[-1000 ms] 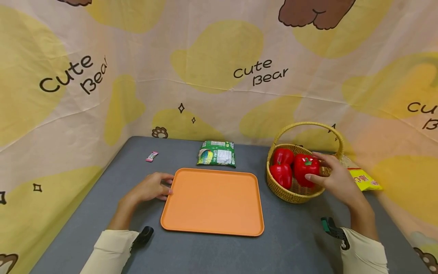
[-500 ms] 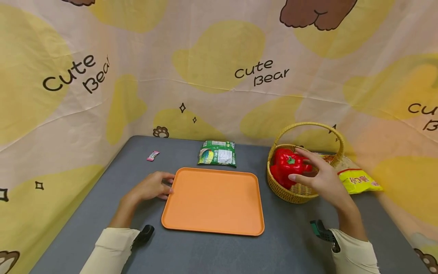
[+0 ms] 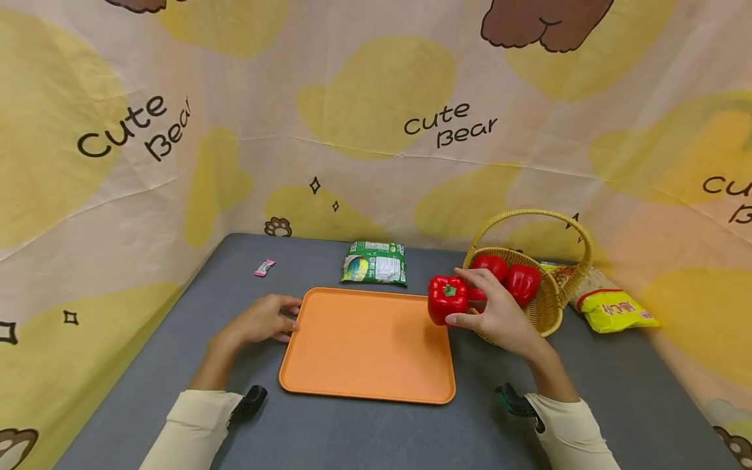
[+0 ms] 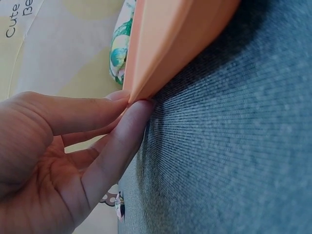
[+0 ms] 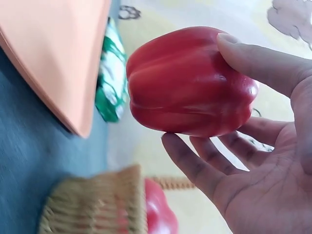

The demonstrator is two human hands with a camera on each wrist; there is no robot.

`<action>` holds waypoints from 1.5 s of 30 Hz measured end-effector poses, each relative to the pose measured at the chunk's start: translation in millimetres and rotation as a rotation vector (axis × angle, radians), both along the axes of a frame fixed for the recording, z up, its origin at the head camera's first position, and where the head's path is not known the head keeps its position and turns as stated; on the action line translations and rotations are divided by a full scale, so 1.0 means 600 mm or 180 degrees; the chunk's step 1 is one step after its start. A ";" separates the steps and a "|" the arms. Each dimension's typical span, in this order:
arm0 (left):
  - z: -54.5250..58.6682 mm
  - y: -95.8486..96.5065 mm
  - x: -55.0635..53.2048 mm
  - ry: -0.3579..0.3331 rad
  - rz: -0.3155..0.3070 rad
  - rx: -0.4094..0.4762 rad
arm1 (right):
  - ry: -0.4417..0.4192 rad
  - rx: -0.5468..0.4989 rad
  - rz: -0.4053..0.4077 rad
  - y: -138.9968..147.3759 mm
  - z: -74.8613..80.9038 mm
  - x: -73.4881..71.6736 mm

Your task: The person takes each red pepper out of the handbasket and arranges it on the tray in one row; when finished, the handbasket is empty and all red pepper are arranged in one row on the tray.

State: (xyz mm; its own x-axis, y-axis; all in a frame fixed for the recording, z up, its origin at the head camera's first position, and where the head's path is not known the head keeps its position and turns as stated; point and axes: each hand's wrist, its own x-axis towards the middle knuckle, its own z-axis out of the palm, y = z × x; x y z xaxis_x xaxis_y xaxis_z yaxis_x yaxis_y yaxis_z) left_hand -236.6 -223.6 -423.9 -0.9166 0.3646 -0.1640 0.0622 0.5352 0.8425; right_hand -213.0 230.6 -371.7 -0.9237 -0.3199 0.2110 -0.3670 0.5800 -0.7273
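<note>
My right hand [image 3: 499, 316] holds a glossy red bell pepper [image 3: 443, 305] with a green stem, raised over the right edge of an orange tray [image 3: 364, 346]. In the right wrist view, the thumb is on one side of the bell pepper [image 5: 190, 87] and the fingertips are on the other. My left hand [image 3: 264, 321] pinches the tray's left rim; the left wrist view has thumb and finger meeting on the tray [image 4: 180, 39]. More red bell peppers [image 3: 523, 284] lie in a woven basket [image 3: 551, 313], partly hidden behind my right hand.
Behind the tray lies a green snack packet [image 3: 376, 263]. A small pink wrapped candy [image 3: 264, 267] sits at the back left. The basket's tall handle [image 3: 531, 211] arches up at the right, and a yellow bag [image 3: 617, 310] leans beside it. Printed cloth walls border the grey table [image 3: 364, 434].
My right hand has lifted one bell pepper out of the basket and carried it left to the tray's right edge. My left hand stays at the tray's left rim.
</note>
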 end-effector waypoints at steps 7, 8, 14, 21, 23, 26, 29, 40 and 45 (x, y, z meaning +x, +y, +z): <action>-0.007 -0.001 -0.002 0.0006 -0.0003 -0.0015 | -0.0217 -0.0258 0.0215 -0.049 -0.020 -0.014; -0.007 0.000 -0.002 0.0005 0.0002 -0.0013 | -0.0262 -0.0278 0.0232 -0.057 -0.021 -0.016; -0.008 0.001 -0.003 -0.0004 0.0031 -0.0028 | -0.0424 -0.0326 0.0369 -0.104 -0.024 -0.027; -0.003 0.002 -0.003 0.0019 0.0038 -0.0085 | -0.0412 -0.0147 0.0450 -0.165 -0.025 -0.038; -0.003 0.002 -0.003 0.0009 0.0043 -0.0077 | -0.0452 -0.0141 0.0488 -0.182 -0.027 -0.042; -0.002 0.002 -0.002 -0.0002 0.0043 -0.0069 | -0.0478 -0.0125 0.0577 -0.208 -0.031 -0.049; -0.001 0.002 -0.002 -0.0006 0.0045 -0.0070 | -0.0458 -0.0081 0.0655 -0.232 -0.034 -0.056; 0.000 0.001 -0.004 -0.0030 0.0027 -0.0136 | -0.0548 0.0001 0.0768 -0.312 -0.045 -0.071; 0.000 0.001 -0.004 -0.0067 0.0028 -0.0173 | -0.0569 0.0019 0.0763 -0.339 -0.048 -0.080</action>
